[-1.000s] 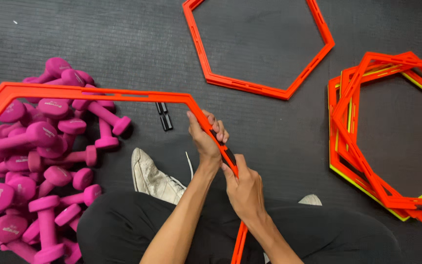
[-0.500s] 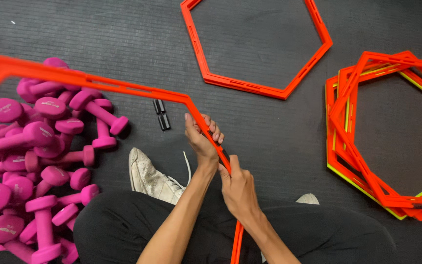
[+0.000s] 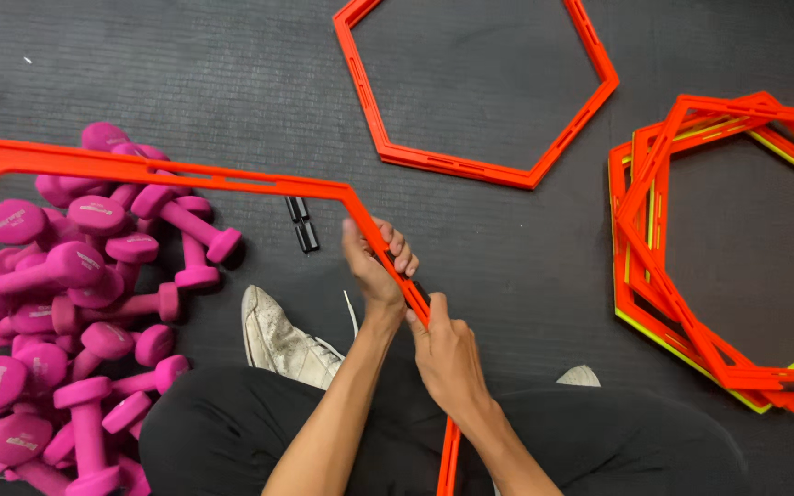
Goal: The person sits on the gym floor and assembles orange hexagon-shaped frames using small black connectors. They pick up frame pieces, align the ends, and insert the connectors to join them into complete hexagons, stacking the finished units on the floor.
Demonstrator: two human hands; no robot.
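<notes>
No packages, signs or screens anywhere here. The only label-type stuff is the small pale printed markings on the round end faces of the pink dumbbells (image 3: pixel 66 303), the pile left of the white shoe (image 3: pixel 282 340). You can spot them on a few ends facing up: one at the upper left of the pile, a couple mid-pile, one low down. Too small to make out much else.

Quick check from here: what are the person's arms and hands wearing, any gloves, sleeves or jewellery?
Nothing shows on either. The left hand and right hand are bare, with no gloves, rings or watch visible. Both forearms are uncovered as far as the frame shows, no sleeve in view. Below them are black trousers.
</notes>
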